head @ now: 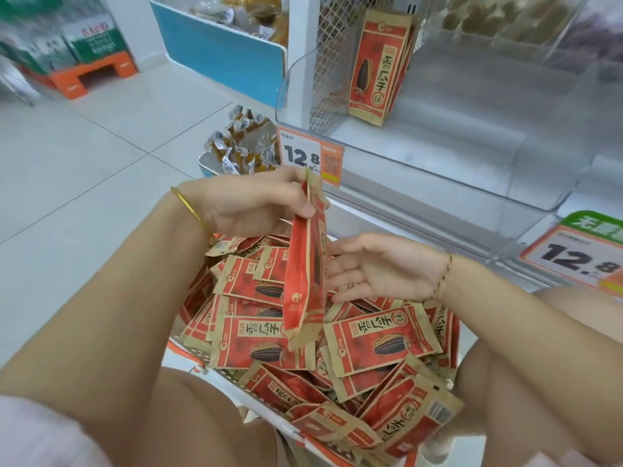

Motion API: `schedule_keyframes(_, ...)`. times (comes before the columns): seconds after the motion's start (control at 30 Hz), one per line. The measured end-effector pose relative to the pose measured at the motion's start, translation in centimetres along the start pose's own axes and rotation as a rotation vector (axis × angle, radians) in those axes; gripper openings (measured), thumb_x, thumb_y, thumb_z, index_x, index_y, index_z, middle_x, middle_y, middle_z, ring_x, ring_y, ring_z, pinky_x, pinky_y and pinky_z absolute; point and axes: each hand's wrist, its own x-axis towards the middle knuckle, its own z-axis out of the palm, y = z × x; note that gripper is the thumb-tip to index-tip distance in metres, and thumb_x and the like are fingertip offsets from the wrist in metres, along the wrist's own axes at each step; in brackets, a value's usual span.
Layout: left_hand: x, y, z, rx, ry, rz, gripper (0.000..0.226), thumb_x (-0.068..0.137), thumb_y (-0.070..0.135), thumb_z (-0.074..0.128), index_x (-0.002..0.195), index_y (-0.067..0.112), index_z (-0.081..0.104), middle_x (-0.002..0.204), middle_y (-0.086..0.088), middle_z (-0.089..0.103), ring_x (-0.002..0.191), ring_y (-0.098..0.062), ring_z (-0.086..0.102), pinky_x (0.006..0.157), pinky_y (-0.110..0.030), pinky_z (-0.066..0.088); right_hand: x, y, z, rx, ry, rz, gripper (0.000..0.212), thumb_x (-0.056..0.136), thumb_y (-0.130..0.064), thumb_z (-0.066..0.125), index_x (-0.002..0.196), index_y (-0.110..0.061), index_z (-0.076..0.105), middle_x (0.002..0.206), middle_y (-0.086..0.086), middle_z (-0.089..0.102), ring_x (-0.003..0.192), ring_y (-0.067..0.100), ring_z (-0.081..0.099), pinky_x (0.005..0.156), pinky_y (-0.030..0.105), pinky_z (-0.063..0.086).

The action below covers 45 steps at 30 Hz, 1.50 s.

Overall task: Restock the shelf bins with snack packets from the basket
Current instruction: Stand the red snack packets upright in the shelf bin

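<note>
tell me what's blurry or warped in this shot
Head view: the held packet and basket packets read sharp; the green boxes at upper left and the top-right bin contents are blurred; the wide-angle lens stretches the forearms toward the lower corners.

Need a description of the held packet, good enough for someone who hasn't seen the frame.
Find the basket heaped with red-and-tan snack packets at bottom centre. Above the heap, the left hand, with a gold bangle on its wrist, pinches one packet by its top edge. It alone hangs vertically, edge-on; the rest lie piled.
</note>
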Motion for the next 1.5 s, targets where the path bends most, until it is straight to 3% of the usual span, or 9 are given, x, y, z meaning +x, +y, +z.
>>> schedule_keyframes(0.13, 0.6, 1.1, -0.7, -0.16, -0.055, 0.186, 0.069, 0.059, 0.011, 0.066, 0.124, 0.0, 0.044, 0.12, -0.025, 0.043, 0.107, -0.038, 0.042, 0.094, -0.044, 0.044, -1.6, -1.0, 0.8, 0.032, -0.085, -0.207, 0.062, 0.082, -0.027, 0.067, 0.134, -0.001, 0.044, 0.112, 0.012, 0.063, 0.094, 0.021, 0.065, 0.085, 0.034, 0.056)
schedule_keyframes(0.3, 2.2, 2.6, -0.9, -0.481, -0.096, 0.304, 0.052, 0.065, 0.014, 0.066, 0.109, 0.005, 0.042, 0.1, -0.016, 0.052, 0.094, -0.028, 0.05, 0.09, -0.039, 0.046, -3.7, -3.8, 0.6, 0.13, -0.021, -0.366, 0.064, 0.062, -0.03, 0.083, 0.114, -0.003, 0.059, 0.098, 0.012, 0.07, 0.081, 0.022, 0.07, 0.072, 0.036, 0.057)
schedule_keyframes(0.43, 4.2, 4.7, -0.1, -0.624, 0.287, 0.43, 0.017, 0.089, 0.008, 0.045, 0.106, 0.005, 0.045, 0.102, -0.014, 0.061, 0.087, -0.02, 0.063, 0.072, -0.026, 0.054, -5.5, -7.9, -0.8, 0.265, 0.171, -0.406, 0.042, 0.054, -0.024, 0.081, 0.09, -0.009, 0.065, 0.068, 0.004, 0.069, 0.051, 0.011, 0.064, 0.044, 0.018, 0.051)
schedule_keyframes(0.5, 5.4, 5.3, 0.0, -0.249, 0.695, 0.509, 0.019, 0.092, 0.003, 0.043, 0.11, 0.007, 0.047, 0.115, -0.015, 0.059, 0.103, -0.023, 0.062, 0.081, -0.03, 0.056, -5.6, -10.4, -2.0, 0.253, 0.365, -0.408, 0.02, 0.074, -0.023, 0.066, 0.089, -0.012, 0.059, 0.06, 0.001, 0.066, 0.047, 0.011, 0.061, 0.039, 0.017, 0.047)
schedule_keyframes(0.57, 6.9, 4.9, -1.0, 0.499, 0.987, 0.537, 0.024, 0.088, 0.003, 0.046, 0.108, 0.011, 0.056, 0.116, -0.009, 0.058, 0.112, -0.02, 0.055, 0.095, -0.031, 0.046, -4.6, -12.6, -3.7, 0.225, 0.554, -0.376, 0.009, 0.091, -0.022, 0.054, 0.088, -0.014, 0.057, 0.066, 0.0, 0.066, 0.054, 0.011, 0.063, 0.042, 0.018, 0.049)
schedule_keyframes(0.7, 9.2, 3.9, -2.8, 1.282, 0.949, 0.441, 0.031, 0.084, 0.013, 0.048, 0.109, 0.008, 0.066, 0.129, -0.012, 0.054, 0.128, -0.03, 0.039, 0.107, -0.038, 0.029, 0.2, -15.9, -7.3, 0.068, 0.824, -0.32, 0.011, 0.092, -0.014, 0.059, 0.083, -0.016, 0.053, 0.079, 0.0, 0.061, 0.07, 0.012, 0.06, 0.061, 0.021, 0.051)
schedule_keyframes(0.9, 11.0, 4.5, -3.1, 1.458, 0.91, 0.391, 0.048, 0.09, 0.037, 0.035, 0.126, 0.014, 0.059, 0.15, -0.008, 0.033, 0.144, -0.025, 0.015, 0.117, -0.039, 0.006, 6.9, -19.0, -10.9, -0.296, 1.114, -0.448, 0.026, 0.086, -0.006, 0.065, 0.106, -0.012, 0.05, 0.115, 0.008, 0.062, 0.106, 0.026, 0.061, 0.089, 0.043, 0.052)
schedule_keyframes(1.1, 11.1, 4.4, -3.7, 1.485, 0.848, 0.363, 0.066, 0.078, 0.047, 0.024, 0.131, 0.021, 0.055, 0.154, -0.005, 0.028, 0.146, -0.022, 0.004, 0.116, -0.036, -0.006, 10.7, -19.5, -13.8, -0.545, 1.329, -0.385, 0.064, 0.091, -0.018, 0.057, 0.145, -0.017, 0.024, 0.144, 0.013, 0.038, 0.128, 0.028, 0.043, 0.098, 0.03, 0.038)
schedule_keyframes(1.5, 10.9, 4.5, -3.4, 1.461, 0.848, 0.366, 0.063, 0.081, 0.046, 0.025, 0.132, 0.021, 0.053, 0.15, -0.003, 0.035, 0.145, -0.022, 0.01, 0.116, -0.036, -0.004, 11.9, -19.6, -14.7, -0.505, 1.378, -0.323, 0.068, 0.083, -0.027, 0.071, 0.133, -0.003, 0.03, 0.136, 0.011, 0.046, 0.124, 0.025, 0.049, 0.104, 0.036, 0.039)
